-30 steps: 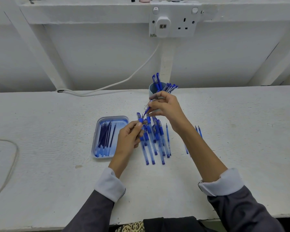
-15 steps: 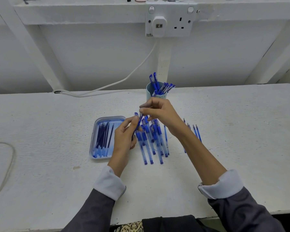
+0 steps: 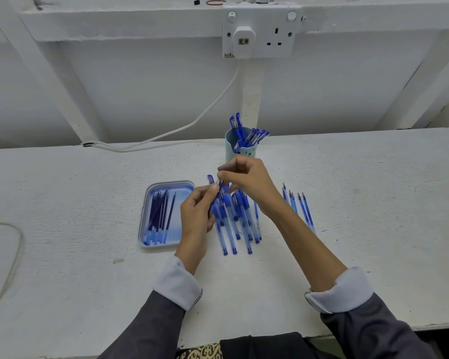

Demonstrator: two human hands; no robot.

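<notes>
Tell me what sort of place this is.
Probably a small pen-assembly workstation: a white bench under a wall socket, a tray of refills, a cup of capped pens, and the left hand and right hand gripping one pen.

Blue tray of refills sits on my left on the white table, pale blue cup stuffed with capped pens at the back. Wall socket above has a white plug in it, cable trailing down left
</notes>
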